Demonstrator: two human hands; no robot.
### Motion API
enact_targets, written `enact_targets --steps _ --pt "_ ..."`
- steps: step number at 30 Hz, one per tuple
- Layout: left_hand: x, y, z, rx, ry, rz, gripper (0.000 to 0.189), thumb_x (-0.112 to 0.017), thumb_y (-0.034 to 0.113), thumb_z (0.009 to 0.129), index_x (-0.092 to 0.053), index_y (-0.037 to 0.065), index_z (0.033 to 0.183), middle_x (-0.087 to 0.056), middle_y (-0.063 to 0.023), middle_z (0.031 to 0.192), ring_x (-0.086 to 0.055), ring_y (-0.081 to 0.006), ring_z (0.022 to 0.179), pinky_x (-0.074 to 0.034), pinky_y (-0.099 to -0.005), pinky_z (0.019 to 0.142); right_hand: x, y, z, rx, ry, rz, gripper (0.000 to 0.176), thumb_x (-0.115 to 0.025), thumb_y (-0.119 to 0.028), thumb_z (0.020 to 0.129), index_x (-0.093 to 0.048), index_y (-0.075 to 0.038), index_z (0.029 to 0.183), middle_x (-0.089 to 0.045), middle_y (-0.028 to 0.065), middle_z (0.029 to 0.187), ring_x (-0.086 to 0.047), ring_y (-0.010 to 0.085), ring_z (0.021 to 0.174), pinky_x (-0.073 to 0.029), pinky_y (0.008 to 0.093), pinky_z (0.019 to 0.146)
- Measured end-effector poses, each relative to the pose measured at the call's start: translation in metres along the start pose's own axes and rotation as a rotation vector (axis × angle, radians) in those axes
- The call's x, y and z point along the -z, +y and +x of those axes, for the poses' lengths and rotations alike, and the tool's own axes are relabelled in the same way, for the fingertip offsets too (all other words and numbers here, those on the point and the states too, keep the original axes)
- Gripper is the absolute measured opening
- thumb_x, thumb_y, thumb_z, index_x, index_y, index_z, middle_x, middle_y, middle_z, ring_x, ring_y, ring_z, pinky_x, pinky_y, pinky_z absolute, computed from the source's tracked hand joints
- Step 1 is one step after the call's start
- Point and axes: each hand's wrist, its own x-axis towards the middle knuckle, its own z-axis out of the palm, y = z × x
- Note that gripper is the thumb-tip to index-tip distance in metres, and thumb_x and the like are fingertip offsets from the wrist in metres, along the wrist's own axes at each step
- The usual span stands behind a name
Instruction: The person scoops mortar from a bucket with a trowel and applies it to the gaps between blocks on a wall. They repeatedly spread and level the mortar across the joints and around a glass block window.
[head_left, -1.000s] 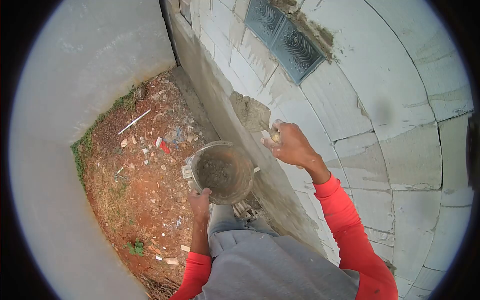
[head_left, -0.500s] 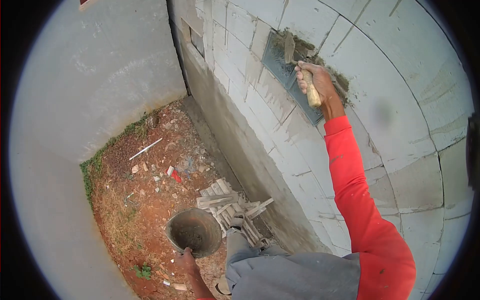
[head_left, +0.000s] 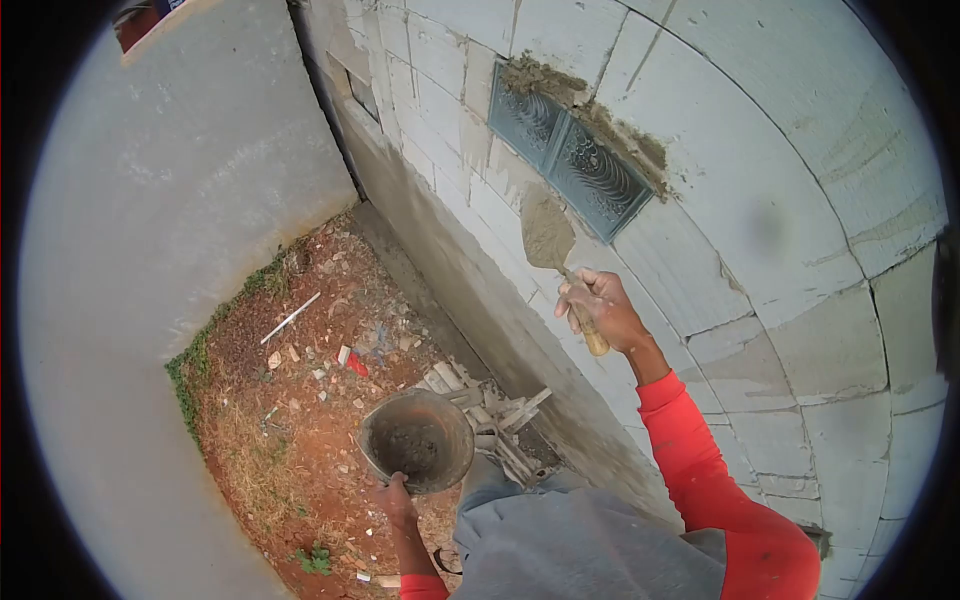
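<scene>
My right hand is closed round the wooden handle of a trowel, whose mortar-smeared blade points up and left. The blade is just below a pair of glass blocks set in the white block wall. Wet mortar lies in a rough band along the upper edge of the glass blocks. Lower down, my left hand grips the near rim of a bucket. Grey mortar lies inside the bucket.
Beneath the bucket, wooden slats stand near the wall foot. Reddish ground holds rubble and a white stick. A smooth grey wall rises on the left, and the white block wall fills the right.
My right hand and trowel have drawn down and away from the mortar above the glass blocks, uncovering them. The bucket has shifted slightly right and up in view.
</scene>
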Motion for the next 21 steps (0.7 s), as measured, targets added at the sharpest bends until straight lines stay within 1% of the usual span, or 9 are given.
enact_targets --steps 2,4,7,10,11,13,16,19,21 --pt "-0.018 0.016 -0.007 0.008 -0.025 -0.038 0.02 -0.066 -0.005 0.08 -0.072 -0.008 0.099 -0.072 -0.005 0.093 -0.064 -0.0156 0.08 -0.051 -0.03 0.072 -0.005 -0.018 0.048 -0.073 0.014 -0.045 0.025 -0.069 -0.022 0.102 -0.064 0.001 0.093 -0.062 0.0076 0.077 -0.06 0.0141 0.056 -0.05 0.0337 0.05" --pt "-0.015 0.013 -0.005 0.004 -0.034 -0.037 0.018 -0.066 -0.006 0.08 -0.072 -0.007 0.097 -0.071 -0.005 0.093 -0.063 -0.0155 0.077 -0.051 -0.0299 0.071 -0.011 -0.031 0.102 -0.018 0.086 -0.088 0.029 -0.069 -0.025 0.102 -0.065 0.001 0.092 -0.062 0.0072 0.078 -0.058 0.0148 0.054 -0.049 0.0351 0.048" --pt "-0.006 0.02 -0.017 0.0 -0.073 -0.049 0.018 -0.066 -0.007 0.08 -0.071 -0.007 0.097 -0.071 -0.005 0.093 -0.063 -0.0152 0.076 -0.051 -0.0298 0.071 -0.014 -0.057 0.184 0.051 0.154 -0.067 0.029 -0.069 -0.026 0.101 -0.062 -0.004 0.084 -0.06 0.0051 0.073 -0.056 0.0147 0.052 -0.047 0.0324 0.044" --pt "0.014 0.0 -0.016 -0.053 -0.043 -0.003 0.016 -0.069 -0.001 0.08 -0.068 0.002 0.096 -0.067 -0.0027 0.084 -0.062 -0.0147 0.068 -0.052 -0.0313 0.062 -0.007 -0.074 0.235 0.089 0.21 -0.05 0.027 -0.066 -0.026 0.102 -0.063 -0.004 0.085 -0.06 0.0047 0.073 -0.057 0.0146 0.054 -0.048 0.0324 0.046" --pt "0.022 -0.002 -0.02 -0.024 -0.008 0.029 0.016 -0.067 -0.003 0.08 -0.069 -0.001 0.096 -0.069 -0.0037 0.087 -0.063 -0.0153 0.071 -0.052 -0.0312 0.065 -0.004 -0.074 0.241 0.096 0.235 -0.036 0.027 -0.066 -0.025 0.102 -0.063 -0.005 0.085 -0.06 0.0045 0.073 -0.057 0.0144 0.055 -0.048 0.0324 0.046" --pt "0.031 0.006 -0.034 0.035 0.052 0.091 0.019 -0.065 -0.007 0.079 -0.072 -0.008 0.096 -0.072 -0.0057 0.092 -0.065 -0.0167 0.077 -0.052 -0.0312 0.072 -0.002 -0.081 0.215 0.121 0.278 -0.01 0.027 -0.066 -0.026 0.102 -0.063 -0.005 0.085 -0.059 0.0043 0.073 -0.056 0.014 0.054 -0.048 0.0321 0.046" --pt "0.044 -0.015 -0.033 -0.041 0.152 0.089 0.021 -0.065 -0.006 0.078 -0.072 -0.01 0.098 -0.073 -0.0075 0.091 -0.066 -0.019 0.078 -0.053 -0.0338 0.073 0.01 -0.097 0.15 0.149 0.312 -0.016 0.03 -0.066 -0.025 0.1 -0.064 0.0 0.084 -0.06 0.006 0.071 -0.057 0.0159 0.053 -0.048 0.0361 0.05" --pt "0.067 -0.03 -0.02 0.012 0.16 0.241 0.023 -0.066 0.004 0.08 -0.069 -0.005 0.101 -0.066 -0.0068 0.082 -0.06 -0.0183 0.065 -0.049 -0.0362 0.06 0.035 -0.12 0.099 0.141 0.304 -0.511 0.031 -0.066 -0.024 0.1 -0.064 0.0 0.081 -0.061 0.0073 0.069 -0.059 0.0153 0.054 -0.047 0.0362 0.049" --pt "0.07 -0.032 -0.015 0.034 0.178 0.23 0.031 -0.067 0.003 0.079 -0.068 -0.009 0.107 -0.069 -0.0101 0.089 -0.062 -0.0201 0.07 -0.051 -0.037 0.065 0.045 -0.141 0.072 0.104 0.242 -0.834 0.031 -0.067 -0.026 0.102 -0.063 -0.001 0.083 -0.059 0.0058 0.067 -0.056 0.0123 0.051 -0.045 0.0332 0.046"
